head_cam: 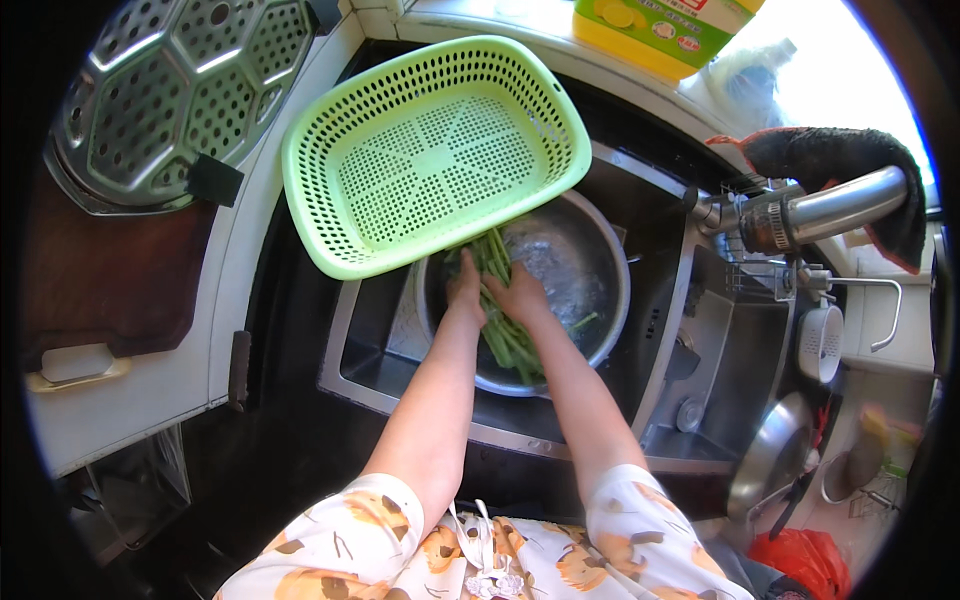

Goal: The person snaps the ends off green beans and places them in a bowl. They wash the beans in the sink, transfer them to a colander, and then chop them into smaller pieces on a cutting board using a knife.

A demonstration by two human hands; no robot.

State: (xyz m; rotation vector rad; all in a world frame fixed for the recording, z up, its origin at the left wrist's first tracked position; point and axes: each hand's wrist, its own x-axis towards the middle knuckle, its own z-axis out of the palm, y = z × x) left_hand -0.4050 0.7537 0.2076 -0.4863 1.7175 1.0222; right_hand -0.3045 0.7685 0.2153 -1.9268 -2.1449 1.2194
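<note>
A bunch of green leafy vegetable stalks (504,334) lies in a round metal basin (616,300) of water, set in the left bowl of the sink. My left hand (466,289) grips the stalks from the left side, and my right hand (519,294) is closed around them from the right. Just beyond both hands, an oval-cornered green plastic colander (435,161) rests over the far edge of the sink and overlaps the basin's rim. Its inside holds nothing. The tops of the stalks are partly hidden below its near rim.
To the right are a second sink bowl (712,375), a faucet (862,289) and a metal pan (772,450). A perforated steel rack (180,97) and a brown cutting board (112,277) occupy the left counter. A yellow-green container (660,37) stands on the windowsill.
</note>
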